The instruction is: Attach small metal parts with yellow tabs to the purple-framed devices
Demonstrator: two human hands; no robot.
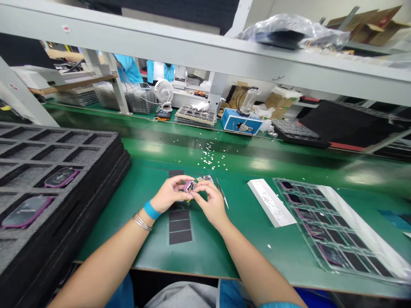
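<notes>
Between my two hands is a small purple watch case (pixel 190 186), its side with tiny inner parts facing me. My left hand (pixel 170 193), with a blue band and metal bangles at the wrist, grips the case from the left. Fingertips of my right hand (pixel 210 201) pinch its right edge. Just behind the right fingers lies another small device with exposed parts (pixel 208 178), partly covered. A pair of tweezers (pixel 222 194) rests on the green bench right of my right hand. Dark rectangular sheets on a strip (pixel 180 226) lie under and below the left hand.
Black foam trays (pixel 105 158) stacked at left hold purple-rimmed watches (pixel 27 211). A long white box (pixel 271 203) and a clear plastic tray (pixel 321 256) with watch parts lie at right. White scraps (pixel 209 156) are scattered ahead. A grey shelf beam (pixel 192 38) crosses above.
</notes>
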